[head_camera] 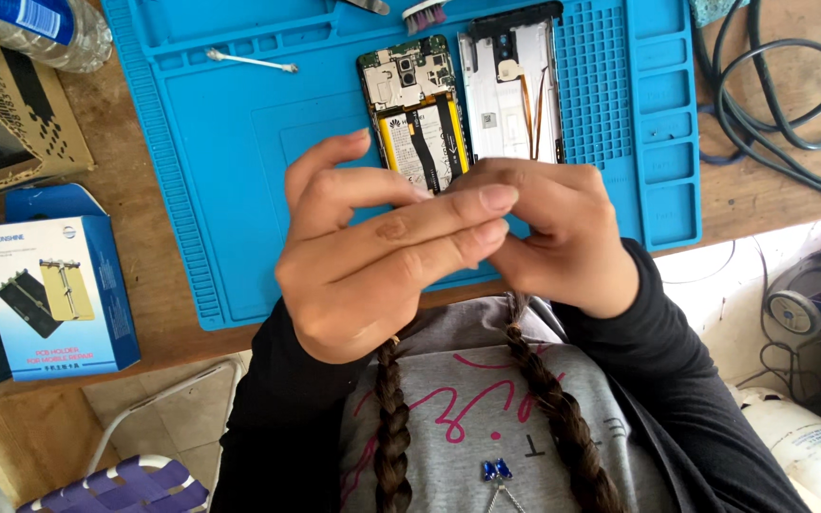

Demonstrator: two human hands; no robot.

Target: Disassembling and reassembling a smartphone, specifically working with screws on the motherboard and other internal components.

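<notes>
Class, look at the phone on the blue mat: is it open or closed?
Open. The phone lies with its circuit board and battery exposed, and its back cover rests apart beside it on the mat.

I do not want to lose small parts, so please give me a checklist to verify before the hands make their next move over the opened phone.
1. Opened phone lies flat on the blue mat: ok.
2. Removed back cover lies on the mat beside the phone, apart from it: ok.
3. What the left hand and right hand hold between the fingertips: cannot tell, the fingers hide it.
4. Cotton swab lies on the mat, away from the hands: ok.
5. Hands are above the mat, so a dropped part lands on it: not ok, they hover over the mat's near edge.
</notes>
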